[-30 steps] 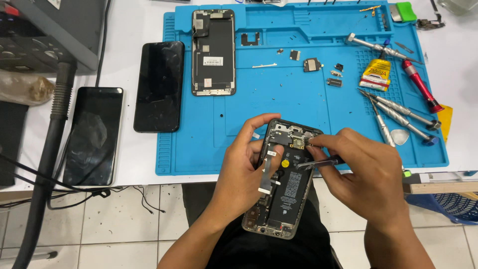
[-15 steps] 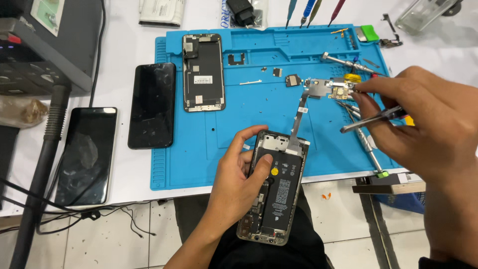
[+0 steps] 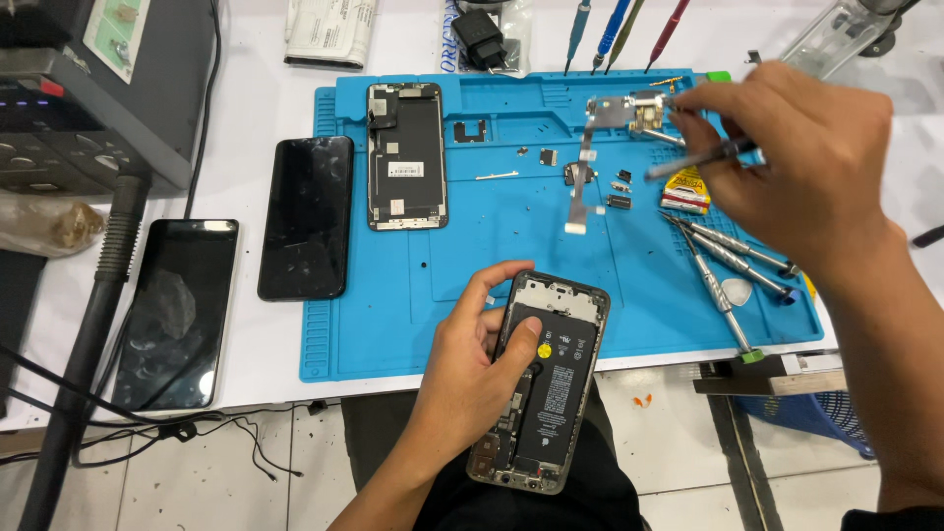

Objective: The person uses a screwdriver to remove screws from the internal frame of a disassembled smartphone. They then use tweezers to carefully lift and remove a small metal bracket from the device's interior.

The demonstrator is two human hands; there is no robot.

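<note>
My left hand (image 3: 470, 372) grips an opened phone body (image 3: 547, 385) with its black battery showing, held over the near edge of the blue work mat (image 3: 462, 265). My right hand (image 3: 787, 162) is raised over the mat's far right and holds tweezers (image 3: 700, 157). From the tweezers hangs a small metal part with a long flex cable (image 3: 590, 157), dangling above the mat.
On the mat lie a detached screen panel (image 3: 405, 155), small loose parts (image 3: 590, 182), several screwdrivers (image 3: 733, 261) and a yellow packet (image 3: 686, 190). Two dark phones (image 3: 307, 216) (image 3: 177, 313) lie left of the mat. A grey machine (image 3: 93, 88) and black hose (image 3: 84, 344) stand at left.
My right hand has lifted the part with its flex cable out of the phone body and carried it up and away to the far right of the mat. The left hand keeps holding the phone.
</note>
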